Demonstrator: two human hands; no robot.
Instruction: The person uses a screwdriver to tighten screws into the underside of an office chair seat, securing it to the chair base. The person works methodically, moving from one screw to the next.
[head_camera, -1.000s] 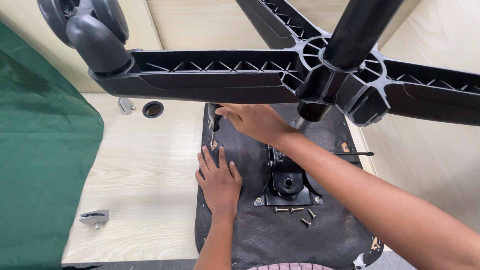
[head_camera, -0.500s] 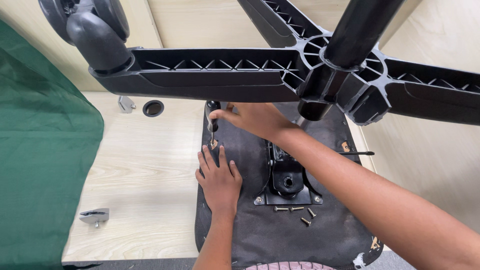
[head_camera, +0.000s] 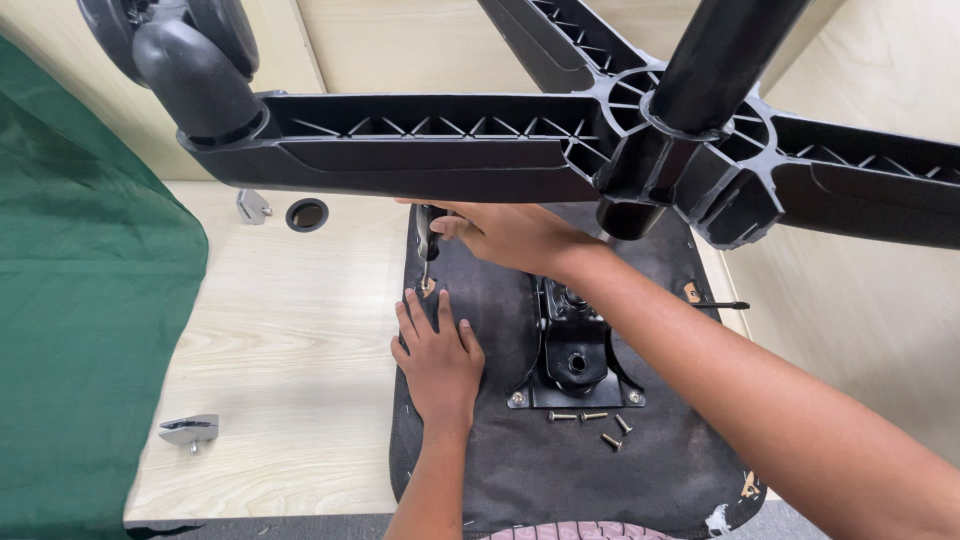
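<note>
My left hand (head_camera: 437, 358) lies flat, fingers spread, on the black seat underside (head_camera: 560, 470). My right hand (head_camera: 515, 235) pinches a screwdriver (head_camera: 427, 240) upright over a screw hole near the seat's edge; the chair base (head_camera: 560, 140) hides its handle top.
</note>
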